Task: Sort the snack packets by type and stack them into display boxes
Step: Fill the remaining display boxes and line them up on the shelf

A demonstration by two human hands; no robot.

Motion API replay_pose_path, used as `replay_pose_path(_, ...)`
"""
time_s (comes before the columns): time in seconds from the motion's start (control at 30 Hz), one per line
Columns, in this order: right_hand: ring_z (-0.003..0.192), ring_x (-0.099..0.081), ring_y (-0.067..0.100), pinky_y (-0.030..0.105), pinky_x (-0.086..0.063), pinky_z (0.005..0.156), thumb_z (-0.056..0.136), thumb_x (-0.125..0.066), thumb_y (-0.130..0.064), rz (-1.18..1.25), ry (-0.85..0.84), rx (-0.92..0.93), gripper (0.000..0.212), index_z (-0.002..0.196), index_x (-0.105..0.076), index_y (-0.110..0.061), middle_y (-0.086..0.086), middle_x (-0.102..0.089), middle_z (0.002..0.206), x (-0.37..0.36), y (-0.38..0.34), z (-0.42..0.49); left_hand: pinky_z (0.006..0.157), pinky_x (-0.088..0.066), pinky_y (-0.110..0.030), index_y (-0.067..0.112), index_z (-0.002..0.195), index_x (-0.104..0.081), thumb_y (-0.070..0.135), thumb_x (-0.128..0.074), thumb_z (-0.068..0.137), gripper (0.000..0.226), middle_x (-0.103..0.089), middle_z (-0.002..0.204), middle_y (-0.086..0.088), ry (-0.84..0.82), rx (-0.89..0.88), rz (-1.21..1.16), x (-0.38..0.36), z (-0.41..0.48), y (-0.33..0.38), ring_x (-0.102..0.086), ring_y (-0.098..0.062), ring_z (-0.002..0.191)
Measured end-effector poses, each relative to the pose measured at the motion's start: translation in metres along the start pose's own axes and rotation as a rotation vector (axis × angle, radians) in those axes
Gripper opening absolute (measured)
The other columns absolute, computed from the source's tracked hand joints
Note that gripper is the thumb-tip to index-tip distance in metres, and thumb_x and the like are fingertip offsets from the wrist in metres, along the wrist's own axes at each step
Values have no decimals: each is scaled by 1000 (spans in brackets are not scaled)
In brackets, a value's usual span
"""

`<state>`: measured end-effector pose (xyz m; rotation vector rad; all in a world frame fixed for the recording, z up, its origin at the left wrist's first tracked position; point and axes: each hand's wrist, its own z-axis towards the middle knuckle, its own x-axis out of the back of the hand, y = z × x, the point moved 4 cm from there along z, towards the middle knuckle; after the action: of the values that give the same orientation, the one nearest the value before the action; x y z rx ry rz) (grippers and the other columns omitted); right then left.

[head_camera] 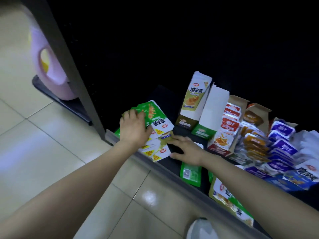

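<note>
Green packets (156,116) clasped in left grip (133,128); right grip (186,150) spread flat beside them.

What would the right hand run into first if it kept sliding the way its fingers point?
Probably the fanned pile of snack packets: the right hand points left at it, fingertips seemingly at its edge already. The left hand gripping that pile lies beyond.

- The tall olive display box (196,94) is showing "魔芋爽" in large dark characters, under a small red logo too tiny to read.
- The green packets (155,118) at the left are carrying "魔芋爽" upside down, with yellow "20%" tags.
- The blue-and-white pack (309,173) at the far right is showing "魔芋爽" again.
- The red packets (230,124) are bearing white characters too blurred to read.
</note>
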<state>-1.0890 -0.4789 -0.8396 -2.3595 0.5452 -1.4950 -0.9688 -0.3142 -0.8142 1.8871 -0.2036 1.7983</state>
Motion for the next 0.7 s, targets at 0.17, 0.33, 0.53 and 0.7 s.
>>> replay_pose_path(0.17, 80, -63, 23, 40, -52, 67, 93, -57, -24, 56, 458, -64, 14, 99, -64, -13, 8, -65, 96, 28, -12, 21, 98, -33, -38, 16, 146, -35, 51, -62, 85, 75, -41, 132, -18, -153, 121, -62, -7, -17, -37, -38, -35, 122)
replay_pose_path(0.33, 127, -42, 30, 40, -42, 96, 96, -56, -38, 174, 509, -119, 56, 143, -39, -11, 15, -43, 138, 24, -36, 52, 94, -35, -37, 12, 143, -35, 47, -70, 82, 78, -43, 133, -15, -212, 109, -134, -6, -15, -45, -40, -33, 122)
replay_pose_path(0.53, 117, -54, 32, 41, -48, 93, 83, -76, -18, 501, 419, -307, 70, 139, -36, -3, 15, -54, 130, 14, -26, 65, 80, -42, -36, 4, 133, -40, 30, -77, 79, 70, -57, 121, -15, -150, 272, -450, -4, -8, -45, -55, -34, 112)
replay_pose_path(0.7, 92, -63, 19, 30, -52, 83, 96, -61, -16, 754, 326, -310, 39, 130, -43, -13, 5, -55, 113, 16, -20, 54, 85, -53, -45, 14, 101, -55, 21, -74, 82, 28, -70, 106, -11, -223, 311, -670, -11, -1, -45, -67, -29, 95)
